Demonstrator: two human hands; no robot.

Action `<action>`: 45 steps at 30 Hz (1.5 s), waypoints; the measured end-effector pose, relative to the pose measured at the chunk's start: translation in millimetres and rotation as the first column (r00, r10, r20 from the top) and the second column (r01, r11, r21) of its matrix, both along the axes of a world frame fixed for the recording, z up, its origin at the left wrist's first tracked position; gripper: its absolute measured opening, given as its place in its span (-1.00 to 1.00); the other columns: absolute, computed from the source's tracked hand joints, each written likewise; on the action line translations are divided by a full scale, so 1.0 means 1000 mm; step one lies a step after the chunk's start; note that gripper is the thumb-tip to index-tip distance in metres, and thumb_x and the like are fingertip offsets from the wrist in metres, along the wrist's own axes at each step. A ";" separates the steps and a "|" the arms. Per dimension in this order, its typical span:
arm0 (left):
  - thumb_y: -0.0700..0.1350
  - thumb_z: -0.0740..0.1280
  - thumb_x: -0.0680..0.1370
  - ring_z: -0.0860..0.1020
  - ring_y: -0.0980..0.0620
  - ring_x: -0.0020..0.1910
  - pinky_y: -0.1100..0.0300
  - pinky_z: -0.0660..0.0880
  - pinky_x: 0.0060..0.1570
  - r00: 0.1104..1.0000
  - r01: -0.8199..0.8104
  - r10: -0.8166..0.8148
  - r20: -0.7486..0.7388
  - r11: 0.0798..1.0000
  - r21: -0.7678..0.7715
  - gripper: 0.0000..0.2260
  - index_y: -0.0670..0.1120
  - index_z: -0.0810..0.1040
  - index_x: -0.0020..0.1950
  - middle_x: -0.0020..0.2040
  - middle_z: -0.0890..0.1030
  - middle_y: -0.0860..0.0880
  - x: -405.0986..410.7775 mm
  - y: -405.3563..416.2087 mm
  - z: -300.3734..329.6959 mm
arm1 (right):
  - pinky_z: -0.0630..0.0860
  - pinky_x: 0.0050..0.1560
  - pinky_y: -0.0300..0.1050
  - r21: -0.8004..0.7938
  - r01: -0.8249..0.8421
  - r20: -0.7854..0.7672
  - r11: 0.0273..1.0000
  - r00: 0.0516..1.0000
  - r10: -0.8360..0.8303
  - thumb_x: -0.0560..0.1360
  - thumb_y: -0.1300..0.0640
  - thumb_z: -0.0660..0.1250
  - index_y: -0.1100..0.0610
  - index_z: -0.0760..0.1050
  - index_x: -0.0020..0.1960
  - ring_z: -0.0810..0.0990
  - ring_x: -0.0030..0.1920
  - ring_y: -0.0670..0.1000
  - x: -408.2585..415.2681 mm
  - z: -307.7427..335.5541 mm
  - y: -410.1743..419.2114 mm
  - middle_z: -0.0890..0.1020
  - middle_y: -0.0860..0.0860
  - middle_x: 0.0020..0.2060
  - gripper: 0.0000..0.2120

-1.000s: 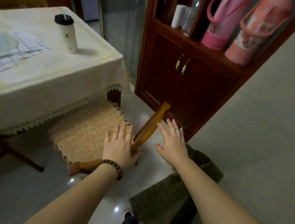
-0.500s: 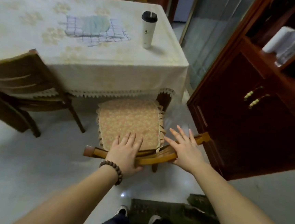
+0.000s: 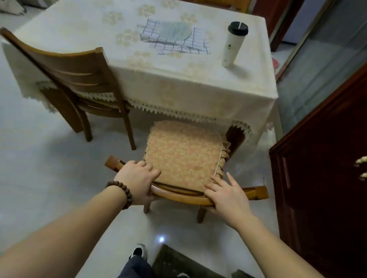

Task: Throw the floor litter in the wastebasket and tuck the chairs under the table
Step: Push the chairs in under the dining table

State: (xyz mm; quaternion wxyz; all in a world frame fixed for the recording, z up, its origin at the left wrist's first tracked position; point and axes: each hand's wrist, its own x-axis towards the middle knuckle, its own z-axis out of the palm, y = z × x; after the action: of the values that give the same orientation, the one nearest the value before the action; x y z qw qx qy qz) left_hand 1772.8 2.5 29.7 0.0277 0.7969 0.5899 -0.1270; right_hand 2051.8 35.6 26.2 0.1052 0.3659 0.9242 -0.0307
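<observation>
Person is standing behind the cushioned chair (image 3: 183, 156), facing the table (image 3: 141, 53). The chair is now squared to the table; a second ago it was sitting skewed, back rail angled toward the cabinet (image 3: 330, 174). Left hand (image 3: 138, 180) is gripping the curved back rail near its left end, thumb underneath, fingers curled over the top. Right hand (image 3: 228, 195) is resting on the rail toward its right end, fingers spread and fairly straight, pressing rather than clasping; thumb is probably under the rail, hard to tell. Seat front is just reaching the tablecloth fringe, most of the seat still out. Second chair (image 3: 72, 78) is standing at the table's left corner, partly tucked. Judgement: alignment done, straight push remaining. No litter or wastebasket showing.
</observation>
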 end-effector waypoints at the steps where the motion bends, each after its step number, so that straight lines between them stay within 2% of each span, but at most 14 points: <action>1: 0.46 0.04 0.34 0.48 -0.04 0.09 0.05 0.42 0.03 1.000 -0.006 0.006 -0.006 1.000 0.009 -0.30 0.07 0.35 0.31 0.14 0.54 0.02 -0.002 0.000 0.000 | 0.00 0.46 0.23 0.000 -0.013 -0.017 1.000 1.000 0.013 0.44 -0.08 0.36 0.00 0.51 0.22 0.29 0.45 0.07 -0.001 0.001 0.002 0.49 -0.02 0.34 -0.62; 6: 0.47 -0.15 0.31 0.49 0.00 0.00 0.08 0.43 -0.04 1.000 0.005 -0.005 0.001 1.000 0.013 -0.27 0.09 0.43 0.23 0.03 0.56 0.06 -0.003 0.005 0.003 | 0.27 0.38 0.08 -0.020 -0.029 -0.038 0.999 0.999 0.028 0.42 -0.06 0.37 0.02 0.56 0.08 0.48 0.28 0.07 -0.001 0.004 0.012 0.62 -0.01 0.14 -0.72; 10: 0.45 0.00 0.40 0.48 0.04 -0.07 0.11 0.44 -0.11 0.999 0.030 -0.031 0.009 0.999 0.031 -0.43 0.10 0.50 0.10 -0.05 0.55 0.09 -0.016 0.020 0.003 | 0.52 0.16 0.03 0.023 -0.009 -0.058 1.000 0.998 0.010 0.30 -0.04 0.49 0.01 0.62 -0.09 0.62 0.10 0.06 -0.013 0.011 0.026 0.69 -0.03 -0.08 -0.77; 13: 0.45 0.03 0.40 0.48 0.05 -0.08 0.13 0.44 -0.13 0.999 0.048 -0.048 0.001 0.998 0.051 -0.46 0.10 0.51 0.05 -0.05 0.55 0.09 -0.033 0.038 0.003 | 0.55 0.03 0.01 0.010 0.010 -0.059 1.000 0.998 -0.009 0.33 -0.02 0.45 0.03 0.61 -0.10 0.62 0.04 0.09 -0.031 0.016 0.041 0.68 -0.01 -0.10 -0.81; 17: 0.44 0.06 0.39 0.47 0.04 -0.14 0.12 0.44 -0.18 0.995 0.096 -0.096 -0.005 0.993 0.064 -0.48 0.09 0.53 0.02 -0.10 0.53 0.08 -0.061 0.072 0.002 | 0.50 -0.28 -0.08 0.016 0.054 -0.039 0.998 0.998 -0.053 0.32 -0.05 0.46 0.03 0.58 -0.14 0.60 -0.14 0.08 -0.061 0.020 0.064 0.63 -0.02 -0.21 -0.80; 21: 0.44 0.09 0.39 0.47 0.03 -0.13 0.13 0.40 -0.21 0.989 0.146 -0.146 0.003 0.986 0.079 -0.48 0.08 0.53 0.02 -0.11 0.53 0.08 -0.097 0.114 0.003 | 0.42 -0.20 -0.07 -0.005 0.087 -0.021 0.996 0.996 -0.087 0.47 -0.08 0.29 -0.01 0.53 0.04 0.51 0.05 0.05 -0.097 0.016 0.093 0.59 -0.05 -0.02 -0.78; 25: 0.43 0.10 0.40 0.45 0.03 -0.13 0.14 0.38 -0.22 0.981 0.194 -0.195 0.002 0.977 0.085 -0.50 0.07 0.52 0.01 -0.10 0.52 0.07 -0.129 0.159 0.005 | 0.43 -0.22 -0.08 -0.014 0.133 -0.014 0.991 0.991 -0.134 0.44 -0.05 0.36 0.00 0.54 0.03 0.53 0.04 0.06 -0.127 0.020 0.128 0.61 -0.04 -0.02 -0.79; 31: 0.44 0.10 0.40 0.45 0.03 -0.14 0.14 0.35 -0.25 0.979 0.204 -0.205 0.003 0.974 0.099 -0.50 0.08 0.51 0.00 -0.12 0.51 0.08 -0.155 0.212 0.005 | 0.43 -0.18 -0.07 -0.004 0.148 0.072 0.989 0.986 -0.148 0.51 -0.06 0.26 -0.01 0.50 0.10 0.49 0.09 0.04 -0.158 0.028 0.181 0.57 -0.06 0.06 -0.78; 34: 0.45 0.10 0.38 0.45 0.03 -0.16 0.15 0.32 -0.27 0.983 0.179 -0.182 0.020 0.978 0.109 -0.49 0.08 0.51 0.00 -0.12 0.51 0.09 -0.163 0.231 0.001 | 0.49 -0.13 -0.07 -0.011 0.123 0.075 0.992 0.990 -0.121 0.53 -0.06 0.24 -0.01 0.50 0.12 0.49 0.12 0.04 -0.165 0.033 0.209 0.58 -0.05 0.09 -0.78; 37: 0.45 0.08 0.36 0.47 0.04 -0.17 0.15 0.35 -0.27 0.989 0.138 -0.142 0.033 0.983 0.120 -0.48 0.09 0.53 -0.03 -0.14 0.52 0.09 -0.171 0.248 0.001 | 0.50 0.06 -0.04 -0.014 0.064 0.047 0.998 0.997 -0.063 0.53 -0.05 0.25 0.00 0.52 0.12 0.49 0.16 0.06 -0.173 0.038 0.237 0.60 -0.03 0.11 -0.77; 40: 0.45 0.06 0.35 0.47 0.04 -0.15 0.15 0.35 -0.26 0.995 0.094 -0.097 0.017 0.990 0.105 -0.47 0.10 0.53 -0.03 -0.14 0.52 0.10 -0.174 0.263 0.002 | 0.28 0.39 0.08 -0.023 -0.004 0.069 1.000 0.998 0.006 0.52 -0.03 0.29 -0.02 0.53 0.14 0.45 0.27 0.05 -0.176 0.038 0.265 0.59 -0.04 0.18 -0.78; 43: 0.45 0.05 0.33 0.47 0.04 -0.14 0.15 0.31 -0.27 0.998 0.061 -0.062 0.008 0.993 0.098 -0.47 0.10 0.51 -0.03 -0.13 0.52 0.10 -0.159 0.279 0.001 | 0.18 0.44 0.13 -0.063 -0.031 0.074 0.998 0.997 0.036 0.52 -0.01 0.31 -0.01 0.54 0.14 0.39 0.35 0.04 -0.163 0.038 0.292 0.57 -0.04 0.23 -0.78; 45: 0.43 0.10 0.34 0.47 0.02 -0.14 0.13 0.31 -0.25 0.998 0.052 -0.055 0.019 0.993 0.105 -0.51 0.09 0.50 -0.04 -0.13 0.52 0.08 -0.137 0.292 0.000 | 0.29 0.39 0.10 -0.076 -0.038 0.071 0.996 0.997 0.043 0.51 0.00 0.31 0.00 0.54 0.13 0.40 0.35 0.05 -0.144 0.038 0.311 0.58 -0.03 0.22 -0.79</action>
State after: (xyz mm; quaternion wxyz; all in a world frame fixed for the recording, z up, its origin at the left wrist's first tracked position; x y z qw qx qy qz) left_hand 1635.3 294.8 29.9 -0.0112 0.8141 0.5738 -0.0880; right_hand 1907.6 346.1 64.1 0.1527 0.3438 0.9252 -0.0495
